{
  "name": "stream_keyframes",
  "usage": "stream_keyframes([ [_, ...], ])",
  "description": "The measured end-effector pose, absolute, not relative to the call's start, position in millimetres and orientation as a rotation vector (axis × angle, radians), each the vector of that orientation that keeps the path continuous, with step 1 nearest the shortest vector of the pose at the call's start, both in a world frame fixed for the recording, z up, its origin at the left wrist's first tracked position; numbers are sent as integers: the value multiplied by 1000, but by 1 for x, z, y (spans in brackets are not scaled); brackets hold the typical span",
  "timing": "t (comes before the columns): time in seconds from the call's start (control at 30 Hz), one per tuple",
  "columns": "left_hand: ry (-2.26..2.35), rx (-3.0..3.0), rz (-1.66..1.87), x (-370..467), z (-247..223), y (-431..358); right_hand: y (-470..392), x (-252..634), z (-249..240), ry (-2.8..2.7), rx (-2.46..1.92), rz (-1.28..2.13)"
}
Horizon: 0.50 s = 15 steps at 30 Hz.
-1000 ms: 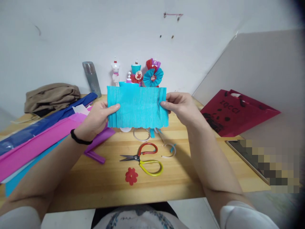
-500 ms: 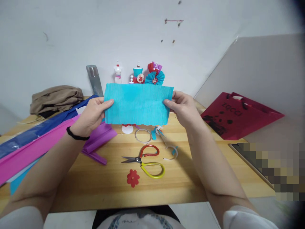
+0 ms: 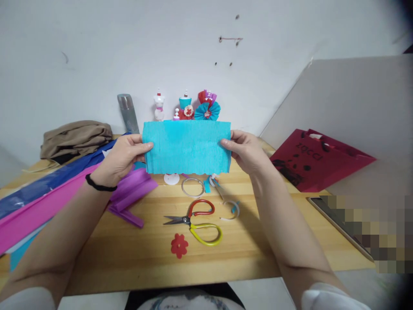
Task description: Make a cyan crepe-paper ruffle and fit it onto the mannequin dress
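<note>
A rectangular sheet of turquoise crepe paper is stretched out upright above the table, its lower edge slightly wavy. My left hand pinches its left edge, thumb in front and fingers behind. At the right edge my right hand pinches it the same way. Beneath it on the table lie scissors with one red and one yellow handle, blades spread, and a red paper flower. A silvery ring and a white round piece show just below the paper.
Purple paper, pink paper and a brown cloth lie at left. Behind stand a grey bottle and small figures with a turquoise paper rosette. At right are a red paper bag and a tablet-like device.
The paper's right end has come level with its left, and the sheet hangs straighter between my hands. The whole view has shifted slightly; both hands keep their hold.
</note>
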<state>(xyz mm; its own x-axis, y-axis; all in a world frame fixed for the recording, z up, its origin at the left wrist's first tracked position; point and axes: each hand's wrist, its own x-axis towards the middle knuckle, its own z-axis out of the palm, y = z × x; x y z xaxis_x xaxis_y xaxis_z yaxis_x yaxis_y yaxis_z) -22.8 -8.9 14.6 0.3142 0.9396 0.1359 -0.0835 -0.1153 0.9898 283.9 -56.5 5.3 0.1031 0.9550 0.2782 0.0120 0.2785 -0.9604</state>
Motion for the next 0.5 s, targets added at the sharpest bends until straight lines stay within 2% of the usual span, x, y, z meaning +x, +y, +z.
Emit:
stream_keyframes([
  [0.2, 948, 1528, 1231, -26, 11, -4, -57, 281, 4, -1361, -1071, 766],
  [0.5, 704, 1371, 1235, -31, 16, 1, -58, 286, 7, -1330, -911, 961],
])
